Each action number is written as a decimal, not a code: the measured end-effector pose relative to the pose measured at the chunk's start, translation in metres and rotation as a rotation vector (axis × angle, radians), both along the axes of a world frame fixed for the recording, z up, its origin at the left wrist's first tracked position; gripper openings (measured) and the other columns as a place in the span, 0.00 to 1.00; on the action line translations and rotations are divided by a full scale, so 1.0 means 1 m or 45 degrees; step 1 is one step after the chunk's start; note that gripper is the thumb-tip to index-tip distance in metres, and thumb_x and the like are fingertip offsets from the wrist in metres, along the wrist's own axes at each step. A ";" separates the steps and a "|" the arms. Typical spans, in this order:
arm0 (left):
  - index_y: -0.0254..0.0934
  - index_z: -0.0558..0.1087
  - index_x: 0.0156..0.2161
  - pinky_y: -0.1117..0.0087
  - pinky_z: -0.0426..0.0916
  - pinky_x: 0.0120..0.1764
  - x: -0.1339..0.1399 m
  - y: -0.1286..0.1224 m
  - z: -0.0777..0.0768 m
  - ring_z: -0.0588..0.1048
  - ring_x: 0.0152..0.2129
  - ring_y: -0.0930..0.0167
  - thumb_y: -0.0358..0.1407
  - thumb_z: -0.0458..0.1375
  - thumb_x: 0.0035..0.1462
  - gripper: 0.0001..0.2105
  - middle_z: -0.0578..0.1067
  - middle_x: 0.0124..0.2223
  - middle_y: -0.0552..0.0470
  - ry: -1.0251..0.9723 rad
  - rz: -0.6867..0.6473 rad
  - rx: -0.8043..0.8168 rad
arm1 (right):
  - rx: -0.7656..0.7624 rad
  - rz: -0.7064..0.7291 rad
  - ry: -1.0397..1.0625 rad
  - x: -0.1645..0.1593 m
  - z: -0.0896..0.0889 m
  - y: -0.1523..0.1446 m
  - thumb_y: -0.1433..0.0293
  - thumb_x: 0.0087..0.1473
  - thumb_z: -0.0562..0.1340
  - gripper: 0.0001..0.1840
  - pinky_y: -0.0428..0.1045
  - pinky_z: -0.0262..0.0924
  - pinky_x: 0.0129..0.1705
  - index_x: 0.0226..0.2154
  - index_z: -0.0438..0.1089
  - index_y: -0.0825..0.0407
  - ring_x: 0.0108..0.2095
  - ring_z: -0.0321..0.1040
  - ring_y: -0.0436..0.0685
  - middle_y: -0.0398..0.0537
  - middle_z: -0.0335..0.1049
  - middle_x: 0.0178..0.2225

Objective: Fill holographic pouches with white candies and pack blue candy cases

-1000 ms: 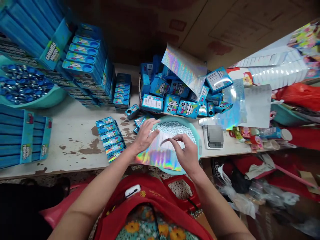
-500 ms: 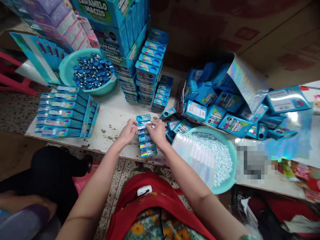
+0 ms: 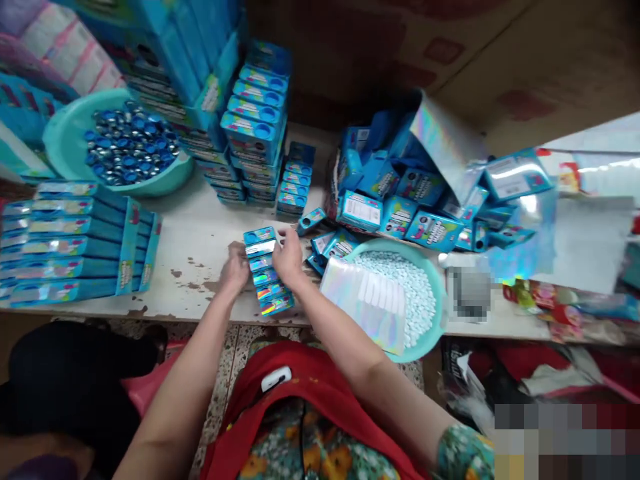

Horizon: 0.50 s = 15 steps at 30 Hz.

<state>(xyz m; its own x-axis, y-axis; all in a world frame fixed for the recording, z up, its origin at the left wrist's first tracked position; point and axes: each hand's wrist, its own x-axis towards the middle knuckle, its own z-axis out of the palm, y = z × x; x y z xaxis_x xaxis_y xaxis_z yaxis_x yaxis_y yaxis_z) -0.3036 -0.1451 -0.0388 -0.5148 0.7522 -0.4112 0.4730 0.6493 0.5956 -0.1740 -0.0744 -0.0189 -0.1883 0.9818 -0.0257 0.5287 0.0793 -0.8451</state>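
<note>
A row of small blue candy boxes (image 3: 274, 292) with shiny tops runs toward the table's front edge. My right hand (image 3: 289, 257) is at the row's right side, its fingers closed at the end of a box near the far end. Beside the left side of the row is my left hand (image 3: 235, 272), smeared by motion, so its fingers cannot be made out. To the right, a turquoise basin (image 3: 440, 293) holds many small pale candies, with a sheet of shiny film (image 3: 363, 303) lying partly over them.
Stacked blue boxes (image 3: 75, 243) stand at left, beside a basin (image 3: 60, 143) of blue-and-silver round pieces. Tall box stacks (image 3: 255, 130) rise at the back. A heap of blue boxes (image 3: 400, 190) lies back right. Another person's dark-clothed leg (image 3: 70, 380) is at lower left.
The view has shifted, so most things sit further left. My right hand has moved from the top of the row to its right side; my left hand has drawn back toward me.
</note>
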 end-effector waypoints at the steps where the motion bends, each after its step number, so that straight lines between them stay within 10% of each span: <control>1: 0.38 0.63 0.45 0.66 0.65 0.33 0.005 0.001 0.009 0.72 0.29 0.65 0.35 0.49 0.57 0.11 0.72 0.31 0.49 0.131 0.025 -0.011 | 0.090 0.060 0.033 0.013 0.012 -0.004 0.78 0.51 0.56 0.14 0.50 0.59 0.47 0.41 0.65 0.54 0.42 0.64 0.55 0.50 0.67 0.42; 4: 0.37 0.65 0.48 0.62 0.65 0.41 0.043 0.017 0.043 0.71 0.38 0.62 0.38 0.47 0.60 0.13 0.73 0.40 0.45 0.423 -0.062 0.253 | 0.331 0.086 0.101 0.074 0.043 -0.018 0.73 0.58 0.54 0.12 0.51 0.59 0.50 0.44 0.65 0.50 0.46 0.63 0.55 0.49 0.67 0.43; 8: 0.41 0.66 0.51 0.62 0.61 0.50 0.134 0.053 0.070 0.65 0.48 0.62 0.43 0.53 0.58 0.17 0.68 0.51 0.46 0.387 -0.853 0.536 | 0.520 -0.264 -0.199 0.174 0.038 -0.020 0.68 0.60 0.54 0.14 0.58 0.56 0.53 0.48 0.64 0.52 0.50 0.60 0.58 0.54 0.66 0.46; 15: 0.37 0.69 0.45 0.64 0.64 0.45 0.196 0.078 0.036 0.68 0.43 0.62 0.38 0.57 0.56 0.13 0.68 0.44 0.45 0.383 -1.012 0.282 | 0.253 0.107 -0.766 0.229 -0.016 -0.019 0.61 0.59 0.56 0.28 0.66 0.40 0.61 0.59 0.56 0.54 0.63 0.44 0.67 0.56 0.57 0.60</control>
